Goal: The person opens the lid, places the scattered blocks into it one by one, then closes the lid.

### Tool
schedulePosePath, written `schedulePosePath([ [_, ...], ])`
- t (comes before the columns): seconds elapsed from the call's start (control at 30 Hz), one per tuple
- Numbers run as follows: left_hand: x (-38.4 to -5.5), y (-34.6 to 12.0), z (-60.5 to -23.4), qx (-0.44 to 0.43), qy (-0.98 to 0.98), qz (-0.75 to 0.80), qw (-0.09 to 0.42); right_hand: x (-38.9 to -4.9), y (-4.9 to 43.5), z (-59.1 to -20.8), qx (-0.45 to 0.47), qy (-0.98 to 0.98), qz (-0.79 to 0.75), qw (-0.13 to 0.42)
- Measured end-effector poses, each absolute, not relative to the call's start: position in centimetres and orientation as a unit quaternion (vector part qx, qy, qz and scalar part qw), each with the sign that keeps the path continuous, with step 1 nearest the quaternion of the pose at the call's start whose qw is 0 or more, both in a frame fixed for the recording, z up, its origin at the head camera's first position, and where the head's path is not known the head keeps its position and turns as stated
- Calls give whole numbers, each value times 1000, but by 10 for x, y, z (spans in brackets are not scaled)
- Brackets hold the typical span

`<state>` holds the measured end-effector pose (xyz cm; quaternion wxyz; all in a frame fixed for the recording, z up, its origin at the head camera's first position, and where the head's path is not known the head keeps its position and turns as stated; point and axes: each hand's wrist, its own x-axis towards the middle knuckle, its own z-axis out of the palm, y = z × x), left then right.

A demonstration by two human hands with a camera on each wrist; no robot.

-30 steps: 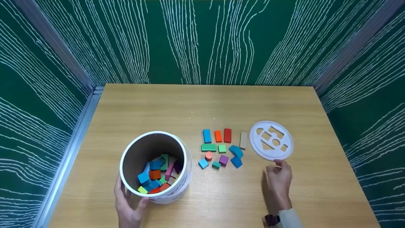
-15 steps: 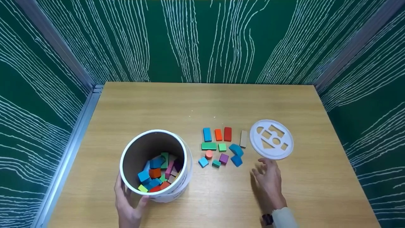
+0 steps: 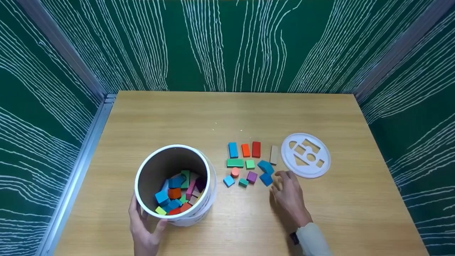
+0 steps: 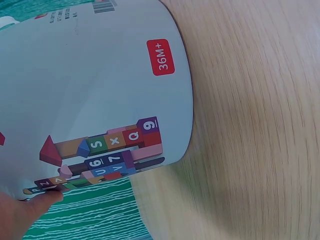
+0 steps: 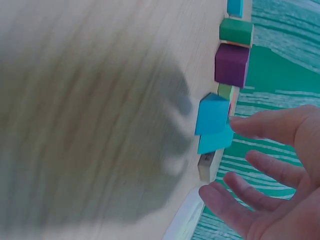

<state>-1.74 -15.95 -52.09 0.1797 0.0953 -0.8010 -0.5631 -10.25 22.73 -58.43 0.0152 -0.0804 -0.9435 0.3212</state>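
A white bucket (image 3: 210, 170) stands on the left part of the table, with several colored blocks lying in it. My left hand (image 3: 144, 231) holds it low on the near left side, the thumb against its printed wall in the left wrist view. My right hand (image 3: 289, 197) hovers right beside two blue blocks, an upper one (image 3: 266, 166) and a lower one (image 3: 266, 179). Its fingers are spread and loosely bent with nothing between them, as the right wrist view (image 5: 265, 180) shows. A purple cube (image 3: 252, 177) and a beige block (image 3: 273, 155) lie close by.
The white lid (image 3: 291, 167) with shaped holes lies flat behind the right hand. Left of the blue blocks are a red block (image 3: 256, 149), an orange block (image 3: 245, 150), a long green block (image 3: 235, 163) and others. Green walls (image 3: 249, 46) with white lines enclose the table.
My right hand has moved left, from the lid's near edge to beside the blue blocks, and its fingers have opened. The left hand and the bucket stay put.
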Motion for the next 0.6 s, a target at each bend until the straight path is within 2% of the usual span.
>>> schedulePosePath([
  [0.4, -19, -160, -522, 94, -802, -561, 181, -118, 209, -591, -26, -952, 305, 17],
  [0.6, -18, -160, -521, 91, -806, -554, 186, -121, 207, -599, -3, -954, 293, 62],
])
